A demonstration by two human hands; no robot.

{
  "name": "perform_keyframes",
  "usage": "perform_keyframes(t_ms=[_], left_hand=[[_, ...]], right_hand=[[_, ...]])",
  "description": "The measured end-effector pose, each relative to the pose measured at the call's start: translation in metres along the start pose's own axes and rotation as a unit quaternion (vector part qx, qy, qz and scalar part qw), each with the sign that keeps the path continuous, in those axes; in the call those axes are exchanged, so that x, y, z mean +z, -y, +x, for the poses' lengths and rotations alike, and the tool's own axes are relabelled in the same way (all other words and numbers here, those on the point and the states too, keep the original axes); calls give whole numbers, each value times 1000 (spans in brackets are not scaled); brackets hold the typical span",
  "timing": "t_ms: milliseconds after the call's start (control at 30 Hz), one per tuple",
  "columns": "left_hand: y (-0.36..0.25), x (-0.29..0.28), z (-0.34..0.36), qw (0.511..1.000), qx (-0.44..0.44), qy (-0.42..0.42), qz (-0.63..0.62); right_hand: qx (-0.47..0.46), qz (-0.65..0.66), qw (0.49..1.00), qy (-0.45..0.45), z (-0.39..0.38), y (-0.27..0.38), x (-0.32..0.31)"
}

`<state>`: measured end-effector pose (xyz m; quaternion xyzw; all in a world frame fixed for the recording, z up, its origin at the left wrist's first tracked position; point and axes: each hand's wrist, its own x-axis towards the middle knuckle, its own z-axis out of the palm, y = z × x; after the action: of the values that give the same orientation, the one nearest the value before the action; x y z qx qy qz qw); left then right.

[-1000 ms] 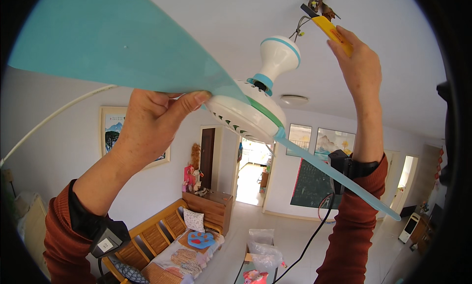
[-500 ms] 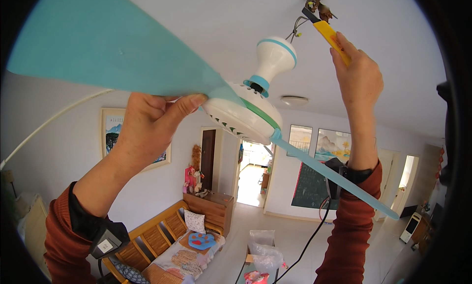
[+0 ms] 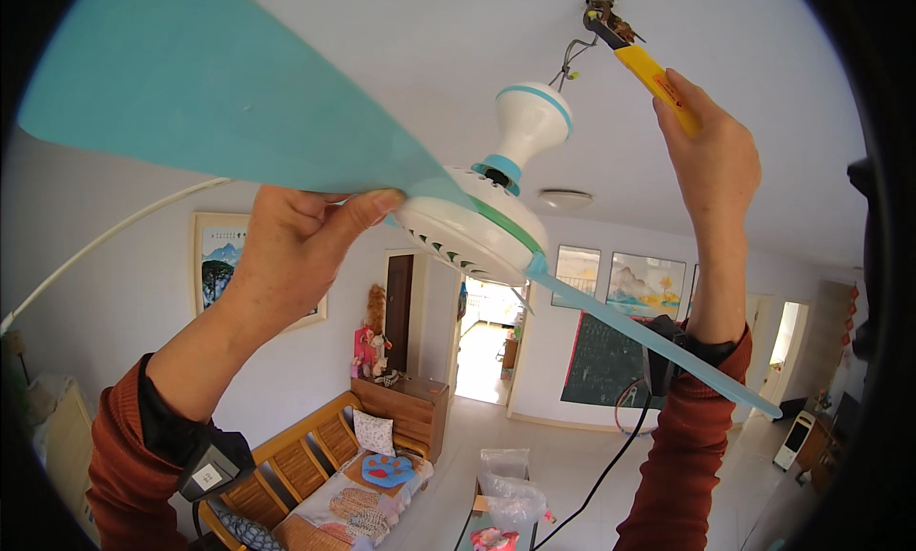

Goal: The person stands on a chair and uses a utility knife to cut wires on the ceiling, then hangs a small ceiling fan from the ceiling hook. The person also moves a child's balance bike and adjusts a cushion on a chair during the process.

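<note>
Gray wires [image 3: 571, 60] rise from the tilted ceiling fan [image 3: 468, 234] toward a rusty bracket [image 3: 625, 30]. Left of the fan, the left hand [image 3: 298, 250] pinches a turquoise blade [image 3: 215, 88]; above right of the fan, the right hand [image 3: 711, 155] grips a yellow-handled utility knife [image 3: 656, 79].

2 rust-red sleeves [image 3: 679, 456] meet 2 black straps [image 3: 714, 353] bearing black boxes [image 3: 227, 456], 1 white label [image 3: 206, 477] and thin black cables [image 3: 603, 463].

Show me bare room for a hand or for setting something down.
Hand: apparent gap between white canopy and right hand. Setting down: floor between wooden sofa and low table. Crowded: ceiling hook, with wires and yellow tool.
</note>
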<state>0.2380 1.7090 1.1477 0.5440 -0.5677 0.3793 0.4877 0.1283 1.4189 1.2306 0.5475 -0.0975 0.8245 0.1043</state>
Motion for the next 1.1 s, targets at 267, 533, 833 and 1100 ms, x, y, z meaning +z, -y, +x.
perform_keyframes(t_ms=[267, 533, 833, 1100], left_hand=[[-4, 2, 7, 1000, 18, 14, -7], [-11, 4, 12, 999, 10, 14, 45], [-14, 0, 12, 998, 20, 13, 54], [-23, -2, 10, 998, 27, 15, 60]], right_hand=[[282, 479, 815, 163, -27, -24, 24], [249, 619, 732, 140, -27, -4, 52], [263, 591, 751, 134, -25, 24, 56], [204, 461, 855, 124, -20, 27, 56]])
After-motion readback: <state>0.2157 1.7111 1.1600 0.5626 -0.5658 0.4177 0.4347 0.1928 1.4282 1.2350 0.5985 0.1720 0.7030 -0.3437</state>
